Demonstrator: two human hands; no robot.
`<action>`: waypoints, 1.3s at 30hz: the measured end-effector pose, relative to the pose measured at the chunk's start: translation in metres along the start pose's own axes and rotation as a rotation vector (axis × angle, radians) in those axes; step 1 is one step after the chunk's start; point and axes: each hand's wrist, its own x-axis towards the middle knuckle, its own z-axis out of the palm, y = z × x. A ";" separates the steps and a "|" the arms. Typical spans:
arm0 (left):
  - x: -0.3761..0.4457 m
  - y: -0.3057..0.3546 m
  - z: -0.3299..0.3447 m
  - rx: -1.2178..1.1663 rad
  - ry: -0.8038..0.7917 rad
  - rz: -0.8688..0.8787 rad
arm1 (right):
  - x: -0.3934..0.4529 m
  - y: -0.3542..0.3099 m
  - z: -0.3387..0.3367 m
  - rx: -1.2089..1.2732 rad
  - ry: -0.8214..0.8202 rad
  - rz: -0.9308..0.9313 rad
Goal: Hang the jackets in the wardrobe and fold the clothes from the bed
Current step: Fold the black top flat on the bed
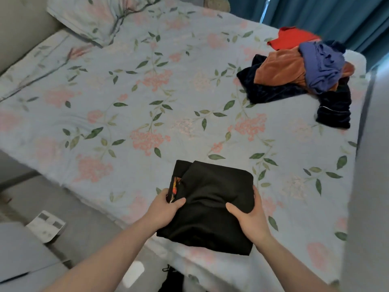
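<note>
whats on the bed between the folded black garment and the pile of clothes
Nothing: in the head view only bare floral bedsheet lies between the folded black garment and the pile of clothes.

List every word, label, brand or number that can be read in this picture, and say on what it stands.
None can be read.
White paper on the floor: grey printed blocks, too blurred to read.
Black folded garment: an orange patch at its left edge, no letters visible.

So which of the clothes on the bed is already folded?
The black garment at the near edge of the bed, held between both hands. It is a flat, squared bundle; the red, orange, purple and navy pieces lie crumpled in a heap at the far corner.
</note>
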 end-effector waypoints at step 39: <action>-0.450 -0.092 -0.341 -0.379 0.709 0.423 | -0.358 -0.351 0.222 -0.103 -0.863 -0.589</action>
